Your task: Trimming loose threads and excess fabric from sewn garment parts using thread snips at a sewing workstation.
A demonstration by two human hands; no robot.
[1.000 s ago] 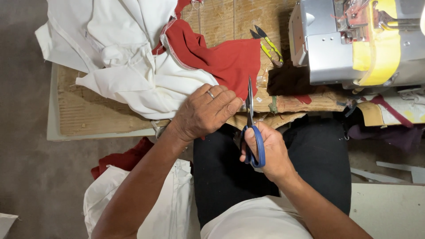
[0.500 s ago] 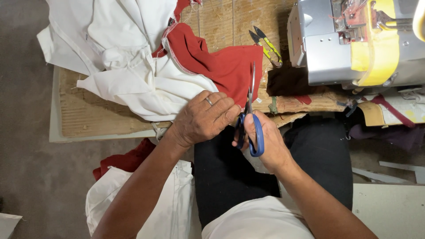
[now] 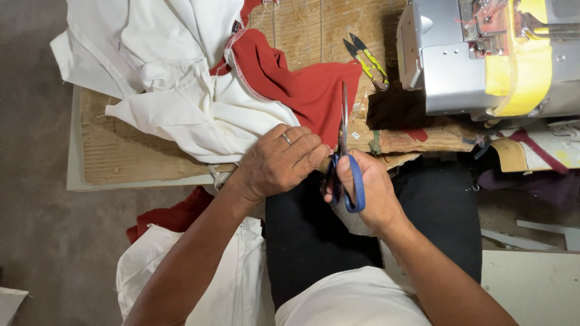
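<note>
My right hand [image 3: 370, 194] grips blue-handled scissors [image 3: 345, 158], whose blades point away from me along the right edge of a red cloth [image 3: 302, 87]. My left hand [image 3: 279, 162], with a ring on one finger, presses down on the near edge of the red cloth and the white fabric [image 3: 181, 90] joined to it, just left of the scissors. Both fabrics lie on a worn wooden table [image 3: 115, 151].
A grey sewing machine [image 3: 477, 57] with a yellow part stands at the right. Small yellow thread snips [image 3: 367, 55] lie beside it on the table. More white and red cloth [image 3: 181, 265] hangs by my left knee. Fabric scraps [image 3: 531, 157] sit under the machine.
Both hands and the scissors have shifted slightly away from me along the red cloth's edge. The left hand stays pressed on the fabric.
</note>
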